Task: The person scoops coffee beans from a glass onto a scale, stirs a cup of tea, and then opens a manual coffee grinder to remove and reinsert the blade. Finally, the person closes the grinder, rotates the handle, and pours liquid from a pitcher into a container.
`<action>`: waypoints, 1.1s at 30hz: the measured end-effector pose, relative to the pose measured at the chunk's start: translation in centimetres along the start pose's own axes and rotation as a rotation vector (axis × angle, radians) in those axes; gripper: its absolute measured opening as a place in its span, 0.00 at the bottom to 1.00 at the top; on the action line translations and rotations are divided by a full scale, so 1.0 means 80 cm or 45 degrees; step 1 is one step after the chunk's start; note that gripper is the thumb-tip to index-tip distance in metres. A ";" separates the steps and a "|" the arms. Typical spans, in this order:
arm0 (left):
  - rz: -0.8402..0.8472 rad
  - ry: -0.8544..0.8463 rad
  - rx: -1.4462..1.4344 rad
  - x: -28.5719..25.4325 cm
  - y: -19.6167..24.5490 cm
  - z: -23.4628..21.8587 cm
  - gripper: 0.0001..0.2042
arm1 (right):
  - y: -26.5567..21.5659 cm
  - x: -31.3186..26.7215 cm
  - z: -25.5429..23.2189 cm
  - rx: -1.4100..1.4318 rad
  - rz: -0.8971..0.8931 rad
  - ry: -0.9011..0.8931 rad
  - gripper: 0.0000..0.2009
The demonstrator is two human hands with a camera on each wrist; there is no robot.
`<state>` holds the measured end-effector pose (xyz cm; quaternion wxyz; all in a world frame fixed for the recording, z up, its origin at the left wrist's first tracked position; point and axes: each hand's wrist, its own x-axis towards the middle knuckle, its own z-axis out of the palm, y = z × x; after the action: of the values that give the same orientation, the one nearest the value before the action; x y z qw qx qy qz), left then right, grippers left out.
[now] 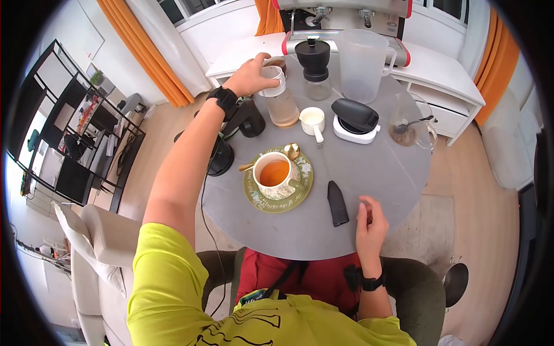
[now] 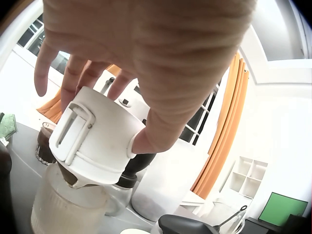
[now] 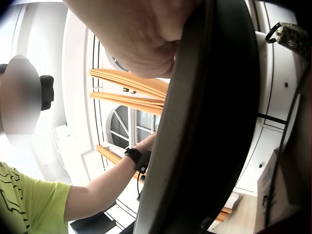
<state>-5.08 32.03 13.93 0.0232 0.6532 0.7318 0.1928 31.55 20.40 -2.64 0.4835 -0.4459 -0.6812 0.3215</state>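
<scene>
My left hand (image 1: 249, 78) reaches across the table and grips a white plastic lid (image 2: 97, 139), thumb on one side and fingers on the other. The lid has a moulded clip on its side and sits tilted over the top of a clear ribbed jug (image 1: 283, 109), which holds a little brownish residue. In the left wrist view, a dark part shows under the lid, close over the jug's mouth (image 2: 70, 190). My right hand (image 1: 370, 230) rests at the table's near edge, fingers loosely curled, holding nothing, beside a black tapered piece (image 1: 337, 205).
A teacup (image 1: 271, 173) of amber drink stands on a green saucer (image 1: 254, 199) with a gold spoon (image 1: 292, 151). Around it are a white milk cup (image 1: 312, 120), a black-lidded white container (image 1: 355, 137), a hand grinder (image 1: 315, 75), a tall plastic pitcher (image 1: 359, 69) and a glass jug (image 1: 401, 135).
</scene>
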 end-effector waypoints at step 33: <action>0.140 -0.193 0.149 -0.017 0.068 0.083 0.44 | 0.004 0.001 -0.001 -0.003 -0.062 0.032 0.05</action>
<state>2.17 32.80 9.21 0.0298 0.7054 0.7010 0.1007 31.71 20.61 -2.86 0.4991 -0.4337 -0.6862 0.3032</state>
